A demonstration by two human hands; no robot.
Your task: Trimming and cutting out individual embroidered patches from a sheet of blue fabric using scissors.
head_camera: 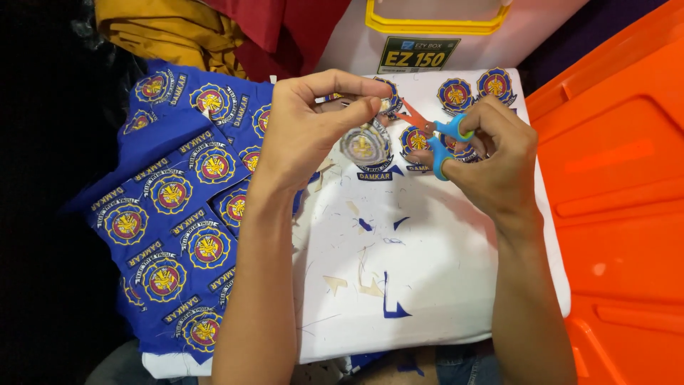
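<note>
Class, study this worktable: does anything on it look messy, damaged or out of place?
Yes. Blue and beige fabric scraps lie scattered over the white board, offcuts around the work. Otherwise nothing looks damaged: the left hand pinches a round badge, the right hand holds blue-handled scissors, and finished badges sit at the far edge.

The left hand [303,128] pinched a round embroidered patch [365,145] above a white board [427,271] littered with fabric scraps [370,281]. The right hand [495,160] gripped blue-handled scissors [434,135], their orange blades at the patch's edge. A blue cloth sheet of uncut patches [178,207] lay to the left; finished patches [474,89] sat behind, an orange bin [620,178] alongside.
</note>
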